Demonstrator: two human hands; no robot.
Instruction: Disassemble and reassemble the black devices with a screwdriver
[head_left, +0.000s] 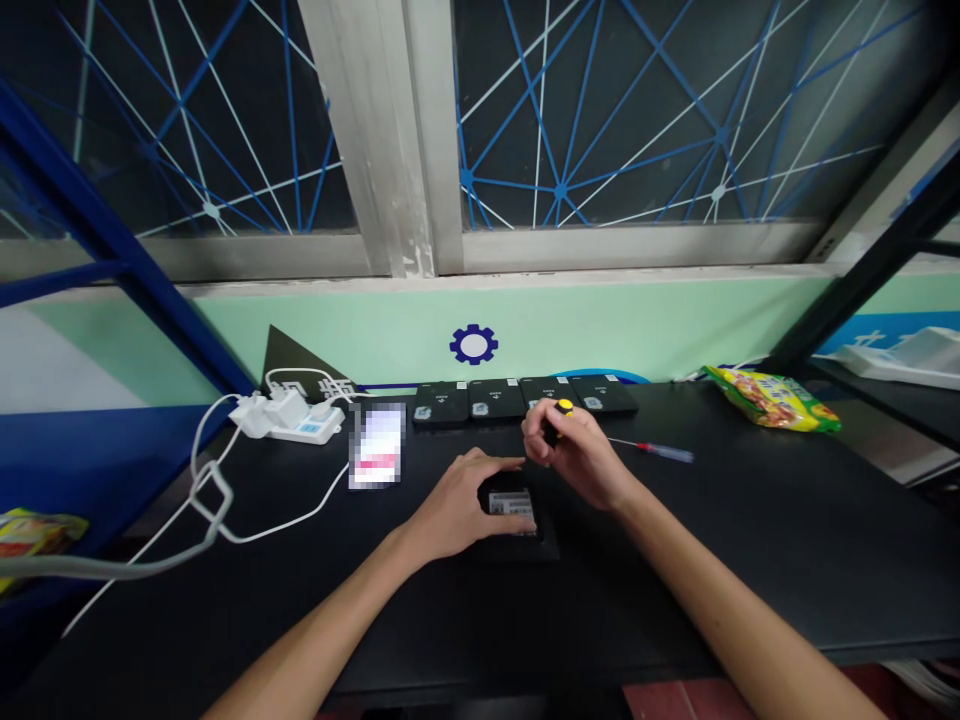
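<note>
On the black table lies a dark flat device (551,545) with a labelled insert (511,503) in its middle. My left hand (461,505) rests on the device, thumb across the label and fingers spread around its far edge. Just above and to the right, my right hand (574,450) is closed around a short yellow-and-black screwdriver handle (564,407). The tool's tip is hidden. A second screwdriver (664,452), with a clear blue and red handle, lies to the right of my right hand.
Several black boxes (440,404) line the wall. A blurred-out phone (377,446) and a white power strip (313,427) with trailing cables (285,525) are at left. A yellow-green snack bag (776,400) lies back right. The table (787,560) extends right.
</note>
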